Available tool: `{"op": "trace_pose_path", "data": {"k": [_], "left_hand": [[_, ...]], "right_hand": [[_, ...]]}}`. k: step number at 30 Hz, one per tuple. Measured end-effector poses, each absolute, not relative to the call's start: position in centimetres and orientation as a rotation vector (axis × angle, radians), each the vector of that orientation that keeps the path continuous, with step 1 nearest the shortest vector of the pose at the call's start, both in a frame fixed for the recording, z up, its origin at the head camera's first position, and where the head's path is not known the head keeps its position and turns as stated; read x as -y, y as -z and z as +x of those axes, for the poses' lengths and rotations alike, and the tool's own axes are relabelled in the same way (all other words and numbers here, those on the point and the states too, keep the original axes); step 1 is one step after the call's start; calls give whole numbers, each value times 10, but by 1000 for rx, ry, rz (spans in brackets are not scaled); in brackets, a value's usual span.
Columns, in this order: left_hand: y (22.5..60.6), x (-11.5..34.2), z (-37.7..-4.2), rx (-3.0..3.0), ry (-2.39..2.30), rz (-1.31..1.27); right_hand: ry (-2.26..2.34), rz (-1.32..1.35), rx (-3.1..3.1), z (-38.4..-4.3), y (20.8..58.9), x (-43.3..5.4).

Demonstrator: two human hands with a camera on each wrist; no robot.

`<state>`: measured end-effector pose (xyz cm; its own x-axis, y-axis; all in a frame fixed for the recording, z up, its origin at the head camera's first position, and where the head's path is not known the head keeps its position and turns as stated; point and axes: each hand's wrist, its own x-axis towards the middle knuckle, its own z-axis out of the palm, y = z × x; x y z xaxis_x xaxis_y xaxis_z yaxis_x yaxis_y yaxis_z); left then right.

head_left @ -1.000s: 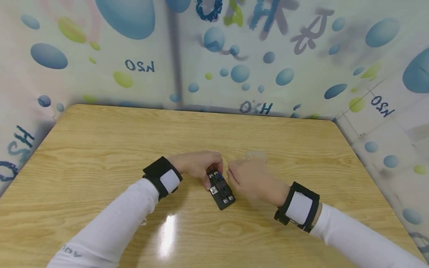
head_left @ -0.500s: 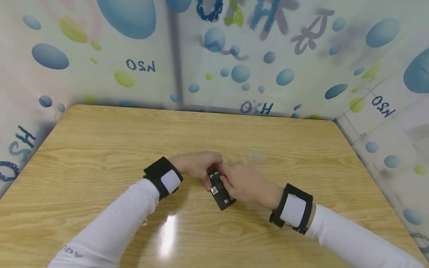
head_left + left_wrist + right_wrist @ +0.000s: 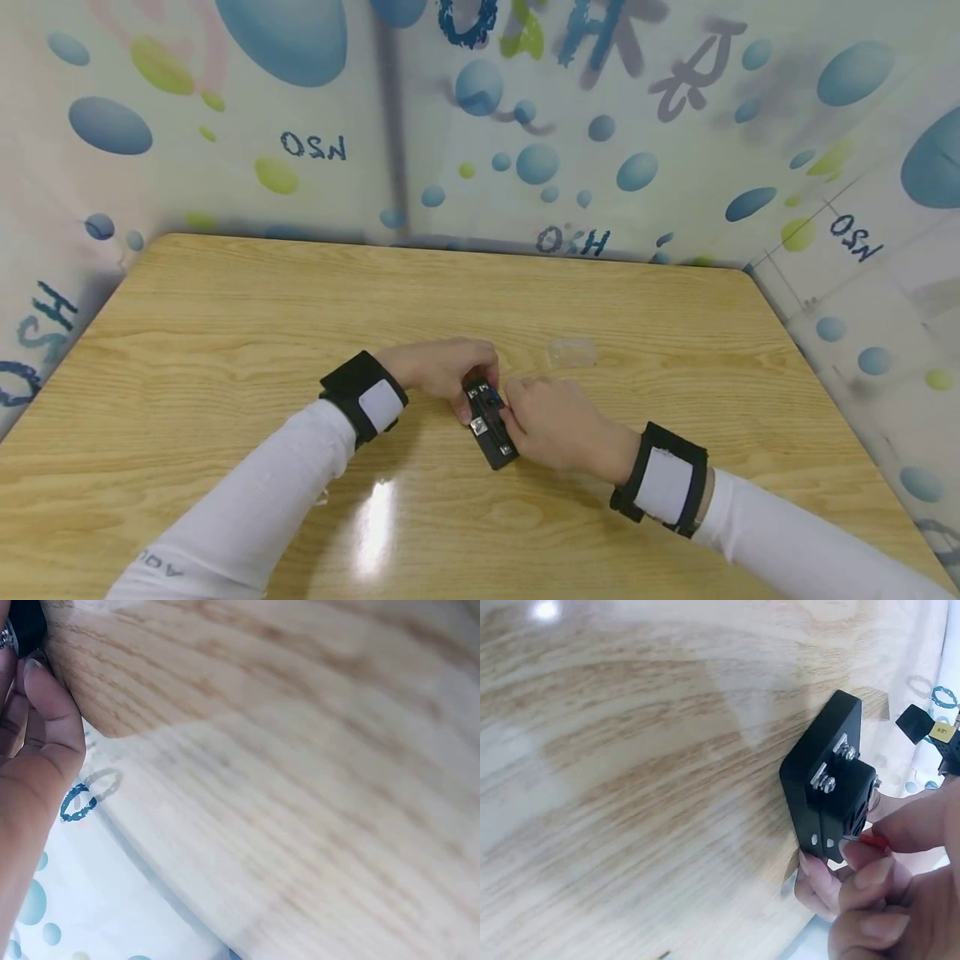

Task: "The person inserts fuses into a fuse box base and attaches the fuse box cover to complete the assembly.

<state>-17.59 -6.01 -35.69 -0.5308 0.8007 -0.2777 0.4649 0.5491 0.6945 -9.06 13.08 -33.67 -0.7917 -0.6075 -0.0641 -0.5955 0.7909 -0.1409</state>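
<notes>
A black block with metal screw terminals (image 3: 480, 427) lies slantwise on the wooden table. My left hand (image 3: 442, 367) grips its far end, thumb on the left side and fingers at the back. On the block's right side is my right hand (image 3: 562, 425), which covers part of it. In the right wrist view, that hand's thumb and forefinger pinch a small red piece (image 3: 874, 840) against the block's raised part; its exact kind is hidden by the fingers. The left wrist view catches only a corner of the block (image 3: 28, 626) beside the left fingers.
A clear plastic piece (image 3: 573, 352) lies on the table (image 3: 300, 292) beyond my right hand. Behind the table hangs a patterned backdrop (image 3: 420, 125) with blue and green dots, which also runs along both sides.
My right hand came left onto the block, then drew back slightly toward the near right and now covers its lower right part. The left hand and the block stayed in place.
</notes>
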Motion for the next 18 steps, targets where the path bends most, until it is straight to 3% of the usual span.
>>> {"op": "trace_pose_path", "data": {"k": [18], "left_hand": [[357,60,-175,-2193,-756,1001]], "right_hand": [[142,-996,-2852,-90,339,-135]]}}
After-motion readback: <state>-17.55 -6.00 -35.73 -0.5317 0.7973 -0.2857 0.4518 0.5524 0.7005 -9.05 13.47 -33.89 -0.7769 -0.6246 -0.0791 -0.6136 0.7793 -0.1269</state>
